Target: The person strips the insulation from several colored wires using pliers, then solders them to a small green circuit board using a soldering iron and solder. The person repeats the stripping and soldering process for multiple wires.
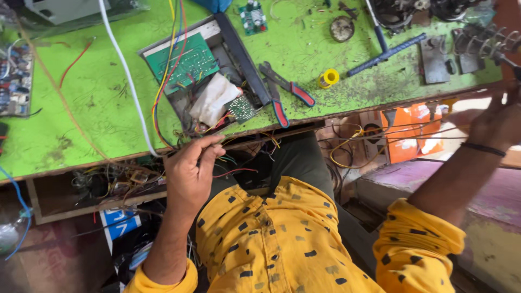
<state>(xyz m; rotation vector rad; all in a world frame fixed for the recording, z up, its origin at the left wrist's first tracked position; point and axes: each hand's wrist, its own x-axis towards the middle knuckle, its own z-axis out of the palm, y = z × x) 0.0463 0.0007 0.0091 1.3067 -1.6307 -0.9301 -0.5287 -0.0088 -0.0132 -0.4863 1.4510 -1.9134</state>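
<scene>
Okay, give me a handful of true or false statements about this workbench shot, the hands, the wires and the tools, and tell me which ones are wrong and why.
1. The left hand pinches thin wires at the front edge of the green table. True.
2. The red-handled pliers are held in the right hand. False: they lie on the table beside the open device, with no hand on them.
3. A green circuit board sits inside the open device. True.
4. The yellow solder spool rests on the person's lap. False: it sits on the table, right of the pliers.
5. The right hand wears a dark band at the wrist. True.
</scene>
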